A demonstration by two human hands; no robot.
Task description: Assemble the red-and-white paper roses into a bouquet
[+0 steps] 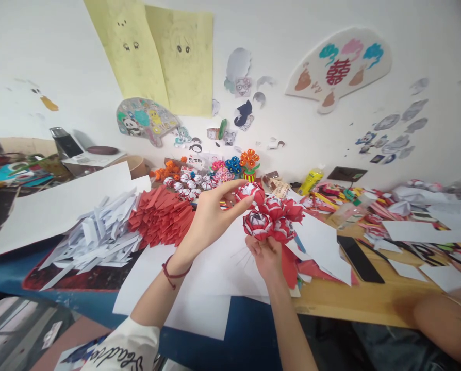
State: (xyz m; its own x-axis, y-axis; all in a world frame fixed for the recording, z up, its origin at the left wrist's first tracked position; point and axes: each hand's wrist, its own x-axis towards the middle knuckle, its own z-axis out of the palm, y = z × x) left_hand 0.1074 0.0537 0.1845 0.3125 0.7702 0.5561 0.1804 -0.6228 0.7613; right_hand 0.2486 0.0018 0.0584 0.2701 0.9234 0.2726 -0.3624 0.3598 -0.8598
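Observation:
Several red and white paper flowers [271, 214] are bunched together above the table's middle. My right hand [265, 255] is closed beneath them, around their thin stems, some of which stick out to the lower left. My left hand [215, 211] reaches up from the left, with its thumb and fingers around the upper left flower [250, 192] of the bunch. A dark red cord circles my left wrist. White paper sheets [199, 278] lie under both hands.
Heaps of white strips [99, 237] and red strips [163, 216] lie to the left. Finished paper flowers [192, 183] stand near the wall. To the right are a black phone [360, 259], a yellow bottle [311, 180], paper scraps and another person's arm [447, 322].

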